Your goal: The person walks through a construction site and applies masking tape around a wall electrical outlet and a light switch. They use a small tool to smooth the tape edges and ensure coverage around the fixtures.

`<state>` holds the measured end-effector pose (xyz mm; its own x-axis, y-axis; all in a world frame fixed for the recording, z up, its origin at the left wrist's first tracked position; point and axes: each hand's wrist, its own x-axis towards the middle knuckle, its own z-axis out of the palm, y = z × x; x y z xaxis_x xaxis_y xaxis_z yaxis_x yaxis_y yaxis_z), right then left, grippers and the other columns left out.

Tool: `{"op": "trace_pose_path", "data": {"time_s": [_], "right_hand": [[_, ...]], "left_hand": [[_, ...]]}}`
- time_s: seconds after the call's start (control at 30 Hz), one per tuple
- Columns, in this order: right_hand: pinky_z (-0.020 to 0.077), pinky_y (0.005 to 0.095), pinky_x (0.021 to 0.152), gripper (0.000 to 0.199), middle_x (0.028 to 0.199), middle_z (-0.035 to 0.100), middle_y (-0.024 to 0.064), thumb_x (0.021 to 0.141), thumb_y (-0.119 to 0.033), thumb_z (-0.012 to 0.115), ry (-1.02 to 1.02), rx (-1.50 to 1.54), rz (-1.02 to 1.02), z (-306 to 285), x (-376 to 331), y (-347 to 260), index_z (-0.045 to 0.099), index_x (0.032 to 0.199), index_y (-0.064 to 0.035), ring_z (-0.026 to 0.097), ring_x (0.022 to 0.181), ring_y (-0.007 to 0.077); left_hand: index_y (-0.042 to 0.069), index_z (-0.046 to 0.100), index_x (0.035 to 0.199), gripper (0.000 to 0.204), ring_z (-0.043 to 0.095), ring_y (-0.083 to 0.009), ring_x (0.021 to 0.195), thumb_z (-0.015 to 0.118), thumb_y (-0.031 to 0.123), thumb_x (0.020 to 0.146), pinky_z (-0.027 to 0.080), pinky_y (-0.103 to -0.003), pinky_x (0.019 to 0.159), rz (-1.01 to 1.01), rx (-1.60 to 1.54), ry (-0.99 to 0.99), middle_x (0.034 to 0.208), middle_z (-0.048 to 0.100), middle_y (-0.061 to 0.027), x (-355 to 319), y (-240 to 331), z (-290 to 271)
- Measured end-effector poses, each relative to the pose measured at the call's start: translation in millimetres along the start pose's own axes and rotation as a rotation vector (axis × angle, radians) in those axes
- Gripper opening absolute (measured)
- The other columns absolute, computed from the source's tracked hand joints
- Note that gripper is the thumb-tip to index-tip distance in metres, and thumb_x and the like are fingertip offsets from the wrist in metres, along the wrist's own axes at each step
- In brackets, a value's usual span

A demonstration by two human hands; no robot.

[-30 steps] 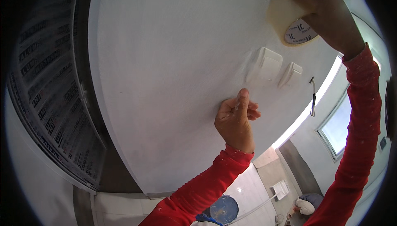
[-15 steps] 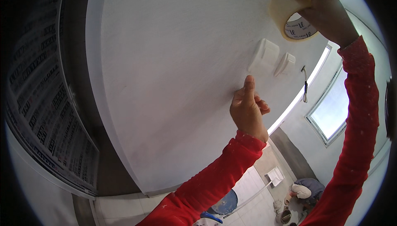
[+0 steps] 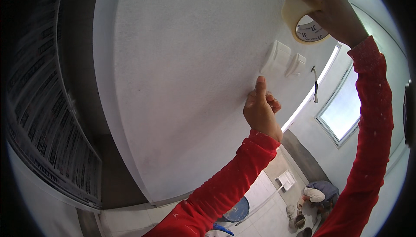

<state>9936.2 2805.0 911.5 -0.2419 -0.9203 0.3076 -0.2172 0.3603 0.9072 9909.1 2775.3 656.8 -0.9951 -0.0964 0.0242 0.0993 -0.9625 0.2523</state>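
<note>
My right hand (image 3: 331, 9) is raised at the upper right, wrapped round a wide roll of clear yellowish tape (image 3: 299, 14) with a printed cardboard core. Lower down, my left hand (image 3: 262, 107) is closed against the white wall (image 3: 182, 72), its thumb pointing up and its fingers curled. What those fingers hold, if anything, is hidden. Just above the left thumb is a white wall plate (image 3: 276, 57). A smaller white fitting (image 3: 296, 65) sits to its right, below the tape roll. No tape strip between the hands can be made out clearly.
A short cable (image 3: 316, 85) sticks out of the wall right of the fittings. Beyond it is a window (image 3: 340, 107). A co-worker (image 3: 320, 193) crouches below right near buckets (image 3: 298, 222), by a long-handled white dustpan (image 3: 286, 180). A blue drum (image 3: 237, 211) stands beneath my left arm.
The view has shifted slightly. Both hands keep nearly the same pose at the wall, and the right still holds the tape roll.
</note>
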Motion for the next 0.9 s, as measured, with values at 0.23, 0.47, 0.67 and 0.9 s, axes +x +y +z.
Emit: {"op": "trace_pose_path", "data": {"time_s": [0.23, 0.47, 0.67, 0.9], "right_hand": [[0.0555, 0.0396, 0.080, 0.023, 0.090, 0.066, 0.0139, 0.077, -0.004, 0.065, 0.002, 0.007, 0.006, 3, -1, 1, 0.068, 0.100, -0.0012, 0.066, 0.083, 0.0317], [0.0564, 0.0385, 0.081, 0.022, 0.090, 0.068, 0.0135, 0.079, -0.005, 0.065, -0.015, -0.067, -0.022, 6, 1, 6, 0.068, 0.101, -0.0010, 0.067, 0.083, 0.0304], [0.0571, 0.0372, 0.081, 0.020, 0.091, 0.069, 0.0128, 0.080, -0.005, 0.065, -0.050, -0.016, 0.065, 3, 2, 1, 0.069, 0.100, -0.0016, 0.068, 0.083, 0.0291], [0.0589, 0.0357, 0.076, 0.019, 0.089, 0.069, 0.0119, 0.080, -0.003, 0.064, -0.040, -0.058, 0.014, -6, 0, 0, 0.070, 0.098, -0.0021, 0.068, 0.079, 0.0265]], "left_hand": [[0.020, 0.052, 0.084, 0.034, 0.043, -0.0067, 0.059, 0.074, 0.047, 0.089, 0.041, -0.027, 0.063, -0.125, -0.108, -0.004, 0.066, 0.041, 0.0074, -2, 8, 2], [0.023, 0.047, 0.079, 0.037, 0.044, -0.0061, 0.055, 0.075, 0.046, 0.088, 0.039, -0.027, 0.064, -0.202, -0.253, -0.099, 0.062, 0.041, 0.0090, 6, 4, -1], [0.024, 0.052, 0.084, 0.032, 0.044, -0.0054, 0.054, 0.075, 0.046, 0.088, 0.039, -0.027, 0.064, -0.207, -0.231, -0.141, 0.060, 0.040, 0.0090, 7, 5, -5], [0.024, 0.052, 0.085, 0.034, 0.042, -0.0048, 0.053, 0.076, 0.048, 0.087, 0.039, -0.026, 0.064, -0.210, -0.237, -0.152, 0.060, 0.039, 0.0099, 9, 3, -7]]}}
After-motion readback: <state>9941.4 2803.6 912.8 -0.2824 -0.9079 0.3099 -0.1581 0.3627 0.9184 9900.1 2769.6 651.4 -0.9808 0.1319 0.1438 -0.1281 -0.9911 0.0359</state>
